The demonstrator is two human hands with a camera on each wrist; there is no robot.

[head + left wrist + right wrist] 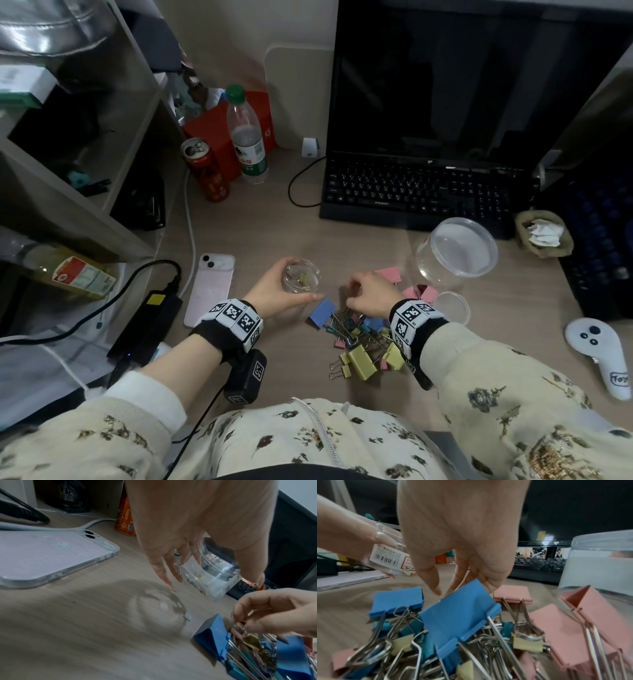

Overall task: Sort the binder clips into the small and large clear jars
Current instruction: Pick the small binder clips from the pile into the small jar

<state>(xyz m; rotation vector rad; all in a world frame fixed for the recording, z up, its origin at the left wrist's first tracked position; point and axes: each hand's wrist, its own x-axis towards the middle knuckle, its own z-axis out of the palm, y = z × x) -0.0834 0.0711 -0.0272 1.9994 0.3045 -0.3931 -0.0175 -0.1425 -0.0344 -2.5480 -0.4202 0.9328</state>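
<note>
My left hand (274, 294) grips the small clear jar (301, 275) just above the desk; a few small clips lie inside it. The wrist view shows the jar (211, 572) tilted between my thumb and fingers. My right hand (363, 291) hovers over the far edge of the binder clip pile (363, 339), fingers loosely curled downward. Its fingertips (436, 591) hang apart behind a large blue clip (460, 612), and I see nothing between them. The large clear jar (457, 251) stands to the right, with pink clips (556, 626) in front of it.
A clear lid (452, 308) lies right of the pile. A pink phone (210, 289) and a black power adapter (147, 325) lie to the left. A keyboard (421, 192), a can (205, 169) and a bottle (246, 137) sit behind. A white controller (597, 353) lies far right.
</note>
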